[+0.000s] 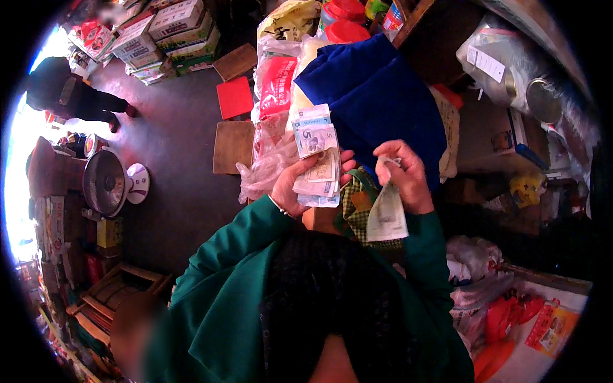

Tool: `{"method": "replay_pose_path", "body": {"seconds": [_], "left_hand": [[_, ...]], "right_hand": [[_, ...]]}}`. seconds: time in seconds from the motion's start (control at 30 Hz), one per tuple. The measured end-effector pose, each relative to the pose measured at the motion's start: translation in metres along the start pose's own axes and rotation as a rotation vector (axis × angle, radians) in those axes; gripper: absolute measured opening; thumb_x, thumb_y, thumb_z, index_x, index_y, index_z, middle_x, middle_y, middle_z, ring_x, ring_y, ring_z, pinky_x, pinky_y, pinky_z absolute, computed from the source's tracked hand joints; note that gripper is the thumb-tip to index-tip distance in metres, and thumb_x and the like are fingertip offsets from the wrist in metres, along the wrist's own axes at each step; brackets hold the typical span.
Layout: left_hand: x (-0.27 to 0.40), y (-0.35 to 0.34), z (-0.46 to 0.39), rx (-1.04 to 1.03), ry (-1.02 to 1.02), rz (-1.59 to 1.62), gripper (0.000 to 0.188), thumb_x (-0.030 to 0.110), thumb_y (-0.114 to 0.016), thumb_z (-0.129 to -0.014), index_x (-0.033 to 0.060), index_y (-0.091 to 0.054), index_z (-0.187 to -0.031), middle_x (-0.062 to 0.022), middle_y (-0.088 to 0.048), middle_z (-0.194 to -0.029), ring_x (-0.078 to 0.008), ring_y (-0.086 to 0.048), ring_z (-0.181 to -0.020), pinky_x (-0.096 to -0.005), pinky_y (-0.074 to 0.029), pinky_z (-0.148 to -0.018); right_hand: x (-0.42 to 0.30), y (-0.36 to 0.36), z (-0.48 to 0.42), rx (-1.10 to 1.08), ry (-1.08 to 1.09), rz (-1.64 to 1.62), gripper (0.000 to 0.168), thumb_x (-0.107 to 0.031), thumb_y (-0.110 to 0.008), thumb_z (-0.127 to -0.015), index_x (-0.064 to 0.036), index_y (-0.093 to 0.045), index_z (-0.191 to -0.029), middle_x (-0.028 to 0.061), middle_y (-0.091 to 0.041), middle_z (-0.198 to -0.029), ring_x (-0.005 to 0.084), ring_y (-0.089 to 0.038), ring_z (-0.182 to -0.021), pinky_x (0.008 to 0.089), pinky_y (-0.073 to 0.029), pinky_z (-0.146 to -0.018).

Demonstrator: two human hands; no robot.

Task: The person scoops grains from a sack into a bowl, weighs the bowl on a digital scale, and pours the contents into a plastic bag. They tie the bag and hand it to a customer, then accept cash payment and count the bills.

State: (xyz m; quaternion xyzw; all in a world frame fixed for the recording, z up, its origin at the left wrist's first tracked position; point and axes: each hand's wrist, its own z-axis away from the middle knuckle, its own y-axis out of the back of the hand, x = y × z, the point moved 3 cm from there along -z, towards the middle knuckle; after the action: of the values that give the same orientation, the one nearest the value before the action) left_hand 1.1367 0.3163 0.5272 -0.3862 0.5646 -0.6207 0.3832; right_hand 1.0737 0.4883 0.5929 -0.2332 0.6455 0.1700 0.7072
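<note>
My left hand (293, 184), palm up, holds a fanned stack of banknotes (317, 139) under its thumb. Purple, brownish and bluish notes overlap in the stack. To its right, my right hand (409, 179) pinches a pale greenish banknote (389, 218), which hangs down from the fingers. The two hands are apart. Beyond them a dark blue cloth (378, 91) is spread in folds. Between and below the hands lies a green checked fabric bag (357, 191), partly hidden by the right hand's note.
Plastic bags (275, 139) lie left of the cloth, beside wooden stools (233, 146). Red-lidded jars (346, 31) stand beyond. A round electric heater (109, 182) and stacked cartons (177, 31) are on the left, where a person in dark clothes (67, 91) bends. Red bags (507, 313) lie at lower right.
</note>
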Motion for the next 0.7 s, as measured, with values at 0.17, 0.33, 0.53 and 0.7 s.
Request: {"method": "replay_pose_path", "body": {"seconds": [0.17, 0.33, 0.53, 0.7], "left_hand": [[0.000, -0.005, 0.001, 0.009, -0.058, -0.029, 0.051, 0.022, -0.047, -0.089, -0.0024, -0.030, -0.130, -0.0173, -0.040, -0.131, -0.0308, -0.043, -0.118, -0.0430, -0.033, -0.102], [0.000, -0.009, 0.001, -0.038, -0.031, -0.087, 0.050, 0.024, -0.044, -0.090, -0.0010, -0.031, -0.131, -0.0167, -0.042, -0.130, -0.0295, -0.042, -0.120, -0.0420, -0.033, -0.102], [-0.001, -0.003, 0.003, -0.069, 0.042, -0.040, 0.049, 0.022, -0.043, -0.088, -0.0006, -0.033, -0.130, -0.0169, -0.045, -0.128, -0.0292, -0.045, -0.117, -0.0411, -0.035, -0.100], [0.002, -0.001, 0.003, -0.010, 0.009, -0.199, 0.046, 0.017, -0.046, -0.083, -0.0009, -0.039, -0.125, -0.0165, -0.052, -0.118, -0.0282, -0.052, -0.109, -0.0396, -0.038, -0.097]], "right_hand": [[-0.008, -0.016, 0.006, -0.285, -0.037, 0.393, 0.016, -0.011, -0.057, -0.083, -0.005, -0.063, -0.097, 0.0027, -0.062, -0.091, 0.0080, -0.055, -0.078, 0.0215, -0.044, -0.072], [-0.005, -0.041, 0.006, -0.302, 0.203, 0.593, 0.017, -0.005, -0.064, -0.076, -0.006, -0.063, -0.093, 0.0054, -0.064, -0.079, 0.0111, -0.060, -0.071, 0.0232, -0.046, -0.062], [0.004, -0.042, 0.003, -0.225, 0.257, 0.597, 0.012, -0.009, -0.064, -0.077, -0.004, -0.062, -0.088, 0.0062, -0.064, -0.077, 0.0122, -0.060, -0.071, 0.0244, -0.046, -0.064], [0.012, -0.035, 0.005, -0.126, 0.065, 0.378, 0.013, -0.015, -0.059, -0.082, -0.002, -0.057, -0.081, 0.0009, -0.060, -0.074, 0.0058, -0.053, -0.069, 0.0221, -0.043, -0.064]]}}
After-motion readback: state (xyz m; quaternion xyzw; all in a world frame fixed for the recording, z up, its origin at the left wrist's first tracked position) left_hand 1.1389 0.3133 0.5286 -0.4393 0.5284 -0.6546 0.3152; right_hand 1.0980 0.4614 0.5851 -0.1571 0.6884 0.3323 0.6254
